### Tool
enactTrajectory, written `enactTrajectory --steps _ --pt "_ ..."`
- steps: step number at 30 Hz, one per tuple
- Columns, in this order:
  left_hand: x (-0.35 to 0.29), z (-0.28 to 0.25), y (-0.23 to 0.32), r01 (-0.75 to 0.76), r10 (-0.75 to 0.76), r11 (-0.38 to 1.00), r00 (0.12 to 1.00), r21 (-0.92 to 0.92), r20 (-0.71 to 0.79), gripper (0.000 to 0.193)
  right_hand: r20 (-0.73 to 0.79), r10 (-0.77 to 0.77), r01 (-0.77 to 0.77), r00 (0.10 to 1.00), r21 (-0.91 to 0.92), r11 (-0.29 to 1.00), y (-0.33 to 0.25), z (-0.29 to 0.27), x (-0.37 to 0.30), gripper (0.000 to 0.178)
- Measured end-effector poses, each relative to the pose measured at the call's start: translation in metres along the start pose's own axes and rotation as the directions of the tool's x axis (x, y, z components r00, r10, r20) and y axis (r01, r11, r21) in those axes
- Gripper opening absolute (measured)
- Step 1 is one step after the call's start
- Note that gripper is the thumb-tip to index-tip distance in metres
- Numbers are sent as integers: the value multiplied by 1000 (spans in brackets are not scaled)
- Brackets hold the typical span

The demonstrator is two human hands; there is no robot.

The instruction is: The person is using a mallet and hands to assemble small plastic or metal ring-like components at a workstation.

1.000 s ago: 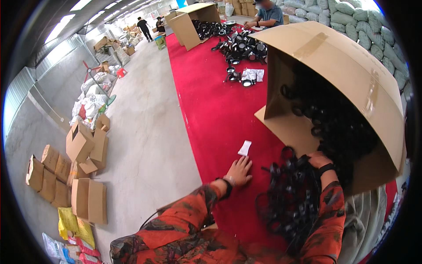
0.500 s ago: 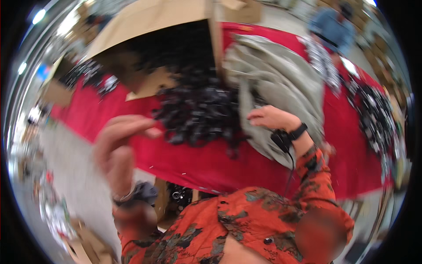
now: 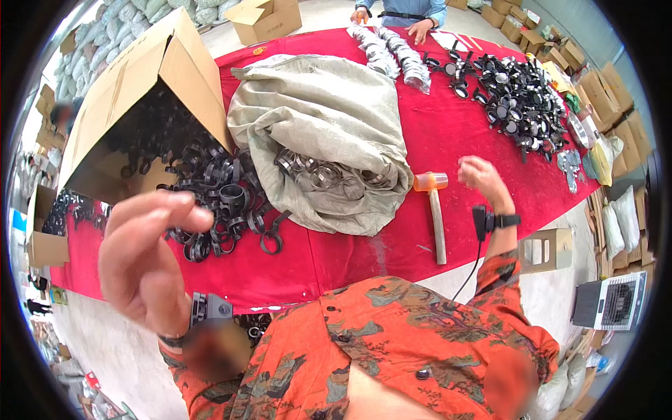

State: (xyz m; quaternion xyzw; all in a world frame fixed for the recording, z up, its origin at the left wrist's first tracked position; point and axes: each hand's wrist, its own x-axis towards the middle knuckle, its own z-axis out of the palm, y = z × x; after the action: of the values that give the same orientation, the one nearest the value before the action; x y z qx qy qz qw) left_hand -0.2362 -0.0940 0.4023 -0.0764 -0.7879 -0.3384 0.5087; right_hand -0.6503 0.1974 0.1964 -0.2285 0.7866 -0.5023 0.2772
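My left hand [image 3: 143, 255] hovers at the near left, before a heap of black ring-shaped clamps [image 3: 227, 199]. Its fingers are bent but apart, and nothing shows in them. Over the red cloth at the right, my right hand [image 3: 486, 183] has its fingers curled in; whatever they might hold is hidden. Just left of that hand, not touching it, lies a mallet [image 3: 437, 220] with an orange head and a pale handle. A grey-green woven sack [image 3: 322, 105] sits mid-table, its mouth showing several shiny dark rings [image 3: 325, 175].
A large cardboard box [image 3: 122, 87] lies tipped at the left, black clamps spilling out. Black and silver parts [image 3: 521, 105] are heaped at the far right. Beside them lie plastic-wrapped stacks [image 3: 395, 56], near a co-worker's hands [image 3: 420, 29]. The red-covered table [image 3: 350, 255] has its edge close to me.
The view has swung right, so box and sack appear farther left. My right hand has gone from the sack to the mallet's right side. My left hand stays raised, fingers bent.
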Motion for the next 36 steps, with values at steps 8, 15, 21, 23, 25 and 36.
enactTrajectory --steps 8,15,21,23,25,36 --pt "-131 39 -192 381 -507 787 847 485 158 29 329 329 -409 885 212 888 64 63 -25 22" --pt "-304 104 -250 197 -711 643 514 740 480 70 -18 393 -392 919 37 919 46 44 -27 26" --pt "-324 119 -256 159 -742 570 520 806 423 77 -117 596 -606 794 -73 792 87 31 -70 33" --pt "-326 119 -257 184 -762 559 497 808 415 77 -99 606 -613 790 -71 787 82 36 -58 32" --pt "-318 120 -253 206 -775 559 473 803 419 78 -172 480 -498 861 -88 863 77 40 -41 31" --pt "-337 135 -250 100 -826 345 505 933 251 68 364 -198 350 910 -419 838 75 30 182 31"
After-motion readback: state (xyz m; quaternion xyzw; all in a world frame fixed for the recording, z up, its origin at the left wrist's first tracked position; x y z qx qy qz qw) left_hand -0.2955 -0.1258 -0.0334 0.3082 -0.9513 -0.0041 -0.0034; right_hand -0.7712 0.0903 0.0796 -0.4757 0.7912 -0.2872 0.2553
